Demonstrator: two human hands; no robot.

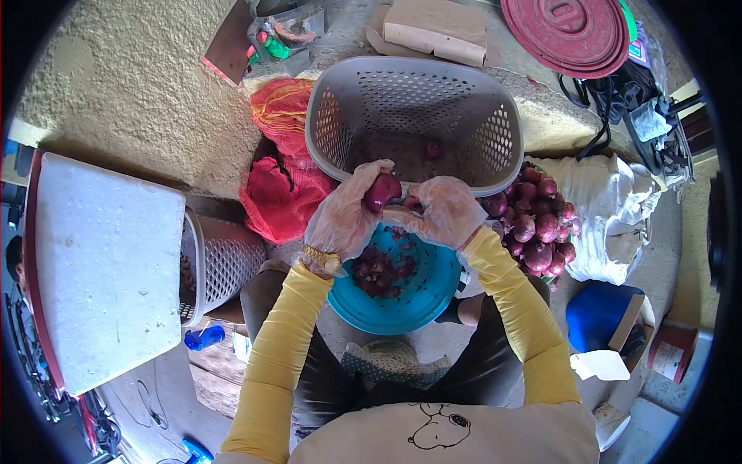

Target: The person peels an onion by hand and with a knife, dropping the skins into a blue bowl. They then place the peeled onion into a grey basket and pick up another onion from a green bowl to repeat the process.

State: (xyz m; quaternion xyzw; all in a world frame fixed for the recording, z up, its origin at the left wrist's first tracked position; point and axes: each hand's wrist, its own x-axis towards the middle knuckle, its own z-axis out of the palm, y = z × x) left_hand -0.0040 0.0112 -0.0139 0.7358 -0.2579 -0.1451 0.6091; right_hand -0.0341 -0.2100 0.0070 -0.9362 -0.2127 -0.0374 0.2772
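Observation:
My left hand [342, 218], in a clear plastic glove, is closed around a red onion [382, 192] above a blue basin [348, 305]. Close beside it, my gloved right hand [447, 210] has its fingers pinched together near the onion. A small dark reddish bit shows at those fingertips, and I cannot make out what it is. Dark red onion skins and scraps [379, 271] lie in the basin. Just beyond my hands stands a grey perforated basket [413, 69], with a single red onion [433, 150] on its floor.
At right, many red onions [541, 228] spill from a white sack [618, 193]. Red mesh bags [282, 197] lie left of the basket. A white-topped box [108, 271] and another perforated basket [228, 259] stand at left. A blue container [603, 317] sits at lower right.

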